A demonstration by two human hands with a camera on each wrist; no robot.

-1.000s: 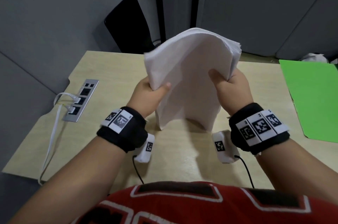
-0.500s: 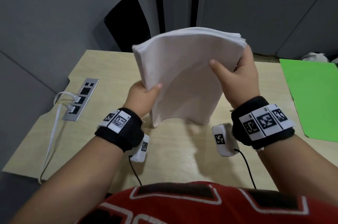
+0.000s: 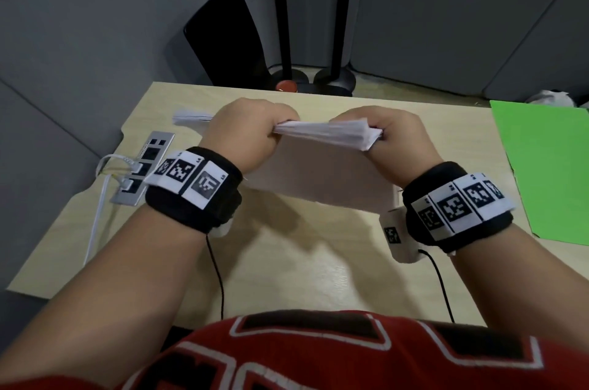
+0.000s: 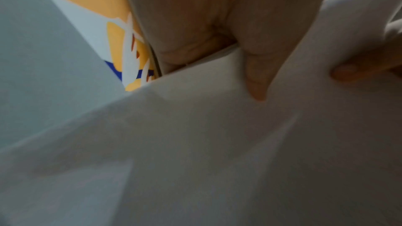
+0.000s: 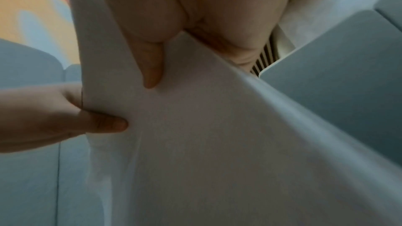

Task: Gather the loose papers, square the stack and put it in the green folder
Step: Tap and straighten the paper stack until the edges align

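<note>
Looking like an office cubicle or small workstation. Grey fabric partition panels are closing in the space on the left and behind. A light wood-laminate desk is sitting in the corner, with a metal power/data socket strip set flush in its surface and white cables plugged in and trailing off the edge. A green folder is lying on the right of the desk. A black chair back and two black stand poles are standing beyond it.
</note>
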